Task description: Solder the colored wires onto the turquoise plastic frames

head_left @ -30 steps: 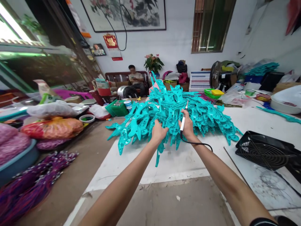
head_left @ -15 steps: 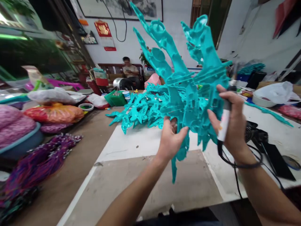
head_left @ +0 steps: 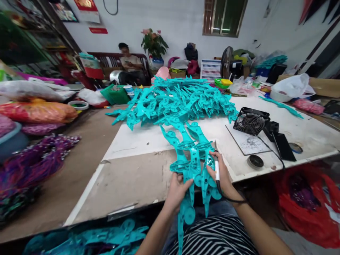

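Observation:
A teal plastic frame of moulded parts (head_left: 190, 156) lies over the near table edge, its lower end hanging over my lap. My left hand (head_left: 176, 189) grips its left side, fingers closed on it. My right hand (head_left: 221, 173) holds a white pen-like corded tool (head_left: 216, 169) and also presses on the frame's right side. Behind it lies a big pile of the same teal frames (head_left: 175, 101) on the white board (head_left: 138, 141).
A small black fan (head_left: 251, 121) and a black round tin (head_left: 255, 161) sit on the table at right. Bags of pink, orange and purple goods (head_left: 34, 113) crowd the left. More teal parts (head_left: 92, 239) lie under the table. A person (head_left: 129, 63) sits at the back.
The teal frame I held up in the air has come down onto the near table edge. Both hands moved down and toward me, and my view tilted down.

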Motion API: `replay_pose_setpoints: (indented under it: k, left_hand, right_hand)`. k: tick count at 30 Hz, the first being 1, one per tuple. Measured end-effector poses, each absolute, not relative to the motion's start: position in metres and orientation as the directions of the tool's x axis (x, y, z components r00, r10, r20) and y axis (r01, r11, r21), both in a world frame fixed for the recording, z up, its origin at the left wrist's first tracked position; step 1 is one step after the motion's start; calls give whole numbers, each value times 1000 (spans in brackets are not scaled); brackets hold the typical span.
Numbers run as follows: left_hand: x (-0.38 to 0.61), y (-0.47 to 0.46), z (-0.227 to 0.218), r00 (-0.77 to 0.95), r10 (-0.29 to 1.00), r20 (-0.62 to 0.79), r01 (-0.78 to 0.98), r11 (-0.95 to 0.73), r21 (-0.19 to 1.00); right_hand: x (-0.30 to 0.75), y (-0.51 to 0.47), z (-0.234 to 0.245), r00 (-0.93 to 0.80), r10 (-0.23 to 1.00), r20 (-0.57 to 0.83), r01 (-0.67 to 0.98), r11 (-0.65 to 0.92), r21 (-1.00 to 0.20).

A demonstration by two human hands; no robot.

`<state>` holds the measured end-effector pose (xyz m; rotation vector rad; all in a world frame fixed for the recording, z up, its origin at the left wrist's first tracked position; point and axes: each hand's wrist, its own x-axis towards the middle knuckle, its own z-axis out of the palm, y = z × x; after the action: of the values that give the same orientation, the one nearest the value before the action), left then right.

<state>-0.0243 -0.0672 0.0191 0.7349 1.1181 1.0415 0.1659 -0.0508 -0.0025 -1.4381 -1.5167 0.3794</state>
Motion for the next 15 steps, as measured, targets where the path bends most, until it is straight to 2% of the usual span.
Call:
replay_pose_setpoints:
  k: [4,8,10,12,14,15]
  left_hand:
    - [-28,-46,20,57,944,-326,-156,331,931]
    - [-44,-40,16,-24,941,-337,-13,337,941]
    - [-58,-37,8,-98,910,-403,-5,405,914]
    - [-72,-34,2,-158,884,-440,-28,442,897]
    - [-84,-30,-1,-237,874,-424,-1,436,900]
    - [-90,-28,-1,-309,872,-379,54,414,909]
  right_hand:
    - [169,-36,3,150,878,454,621,273,-734]
    - [230,-59,35,257,749,610,693,297,-657]
    - [282,-77,56,416,636,650,734,187,-653]
    - [342,-85,77,586,470,660,731,45,-681]
    - [401,-77,93,688,387,614,680,-50,-731]
    - [427,-67,98,766,350,540,613,-142,-777]
